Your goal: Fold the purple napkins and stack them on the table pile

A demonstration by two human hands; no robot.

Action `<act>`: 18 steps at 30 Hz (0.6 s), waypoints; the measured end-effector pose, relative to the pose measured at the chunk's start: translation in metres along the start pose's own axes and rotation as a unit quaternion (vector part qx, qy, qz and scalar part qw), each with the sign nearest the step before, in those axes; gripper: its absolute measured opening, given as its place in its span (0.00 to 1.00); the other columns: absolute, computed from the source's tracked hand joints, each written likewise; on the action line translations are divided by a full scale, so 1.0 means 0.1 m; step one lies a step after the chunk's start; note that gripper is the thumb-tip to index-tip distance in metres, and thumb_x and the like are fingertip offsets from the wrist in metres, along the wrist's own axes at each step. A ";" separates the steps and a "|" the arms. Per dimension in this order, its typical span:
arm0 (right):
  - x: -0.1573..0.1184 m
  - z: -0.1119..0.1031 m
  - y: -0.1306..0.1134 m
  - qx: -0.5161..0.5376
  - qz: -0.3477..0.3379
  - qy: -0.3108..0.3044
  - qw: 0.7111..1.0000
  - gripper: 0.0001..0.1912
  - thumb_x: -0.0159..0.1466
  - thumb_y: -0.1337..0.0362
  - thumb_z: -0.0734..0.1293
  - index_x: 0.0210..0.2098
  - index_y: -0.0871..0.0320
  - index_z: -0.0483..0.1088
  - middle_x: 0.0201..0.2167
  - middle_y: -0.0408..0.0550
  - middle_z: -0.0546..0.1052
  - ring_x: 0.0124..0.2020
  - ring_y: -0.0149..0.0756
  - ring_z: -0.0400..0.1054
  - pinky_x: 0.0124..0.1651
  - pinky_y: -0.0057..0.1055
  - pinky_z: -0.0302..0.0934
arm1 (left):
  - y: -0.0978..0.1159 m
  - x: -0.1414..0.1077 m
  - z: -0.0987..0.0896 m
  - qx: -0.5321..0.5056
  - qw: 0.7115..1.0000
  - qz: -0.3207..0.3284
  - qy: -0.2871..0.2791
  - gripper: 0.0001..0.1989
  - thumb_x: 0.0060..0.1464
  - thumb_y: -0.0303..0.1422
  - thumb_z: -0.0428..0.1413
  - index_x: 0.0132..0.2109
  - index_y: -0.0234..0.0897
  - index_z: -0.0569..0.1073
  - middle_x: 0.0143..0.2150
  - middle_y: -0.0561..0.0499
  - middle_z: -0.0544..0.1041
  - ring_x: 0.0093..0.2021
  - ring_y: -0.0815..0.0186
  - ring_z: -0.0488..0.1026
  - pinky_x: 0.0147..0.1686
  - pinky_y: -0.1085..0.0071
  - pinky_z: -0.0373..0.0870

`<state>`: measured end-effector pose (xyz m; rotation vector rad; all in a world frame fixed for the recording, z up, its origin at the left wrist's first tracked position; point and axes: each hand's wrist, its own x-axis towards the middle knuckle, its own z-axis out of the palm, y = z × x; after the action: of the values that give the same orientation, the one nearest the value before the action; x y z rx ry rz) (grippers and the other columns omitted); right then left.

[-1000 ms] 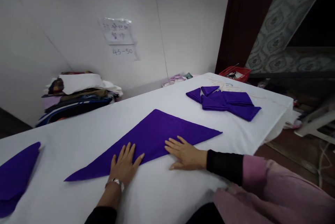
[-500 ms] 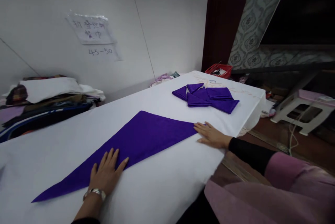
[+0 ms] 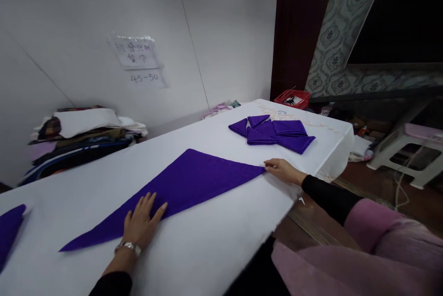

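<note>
A purple cloth napkin [image 3: 194,180], folded into a wide triangle, lies on the white-covered table [image 3: 214,250]. My left hand [image 3: 141,222] rests flat on its near edge, left of the middle, fingers spread; a silver bracelet circles that wrist. At the triangle's right corner, my right hand [image 3: 282,170] pinches the tip of the napkin between thumb and fingers. Farther back, several folded purple napkins [image 3: 273,132] lie together. Part of another purple cloth [image 3: 10,231] shows at the left edge of the view.
Folded clothes [image 3: 86,137] are piled beyond the table on the left. A red basket [image 3: 293,98] stands past the far end. To the right are a plastic stool [image 3: 411,148] and a wall-mounted screen [image 3: 398,24]. A handwritten paper sign [image 3: 138,58] hangs on the wall.
My right hand has gone from lying flat near the right corner to pinching its tip. My left hand stays on the napkin. The view has shifted left, showing the other purple cloth.
</note>
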<state>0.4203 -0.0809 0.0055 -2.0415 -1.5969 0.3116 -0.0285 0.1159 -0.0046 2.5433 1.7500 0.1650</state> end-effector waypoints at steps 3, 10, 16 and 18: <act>0.05 0.00 -0.11 -0.031 -0.013 -0.020 0.999 0.16 0.60 0.58 0.62 0.43 0.59 0.73 0.37 0.51 0.76 0.37 0.38 0.69 0.41 0.30 0.60 | 0.20 -0.13 -0.03 -0.005 0.999 0.035 0.014 0.29 0.57 0.45 0.41 0.62 0.36 0.58 0.66 0.44 0.53 0.66 0.58 0.45 0.61 0.51 0.41; 0.17 0.07 -0.14 -0.088 0.018 -0.053 0.994 0.14 0.57 0.60 0.63 0.40 0.61 0.71 0.31 0.52 0.75 0.31 0.39 0.68 0.33 0.29 0.55 | 0.79 -0.40 0.03 -0.035 0.985 0.161 -0.042 0.27 0.57 0.46 0.43 0.61 0.41 0.59 0.65 0.47 0.55 0.66 0.58 0.47 0.62 0.50 0.39; 0.24 0.14 -0.10 -0.067 0.036 -0.082 0.994 0.06 0.54 0.63 0.62 0.22 0.57 0.65 0.21 0.44 0.72 0.25 0.34 0.64 0.27 0.27 0.51 | 0.86 -0.44 0.08 -0.071 0.982 0.165 -0.056 0.29 0.58 0.49 0.40 0.62 0.41 0.57 0.66 0.47 0.54 0.66 0.58 0.45 0.62 0.49 0.39; 0.25 0.13 -0.12 -0.058 0.038 -0.086 0.994 0.07 0.54 0.63 0.62 0.20 0.57 0.63 0.19 0.43 0.70 0.23 0.33 0.63 0.25 0.27 0.51 | 0.86 -0.45 0.08 -0.079 0.982 0.162 -0.060 0.29 0.58 0.48 0.41 0.62 0.41 0.57 0.66 0.47 0.54 0.66 0.58 0.45 0.62 0.50 0.38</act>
<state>0.4112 -0.0521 0.0043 -2.2196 -1.6765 0.4414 0.0361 0.0433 -0.0061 2.6387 1.2216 0.1524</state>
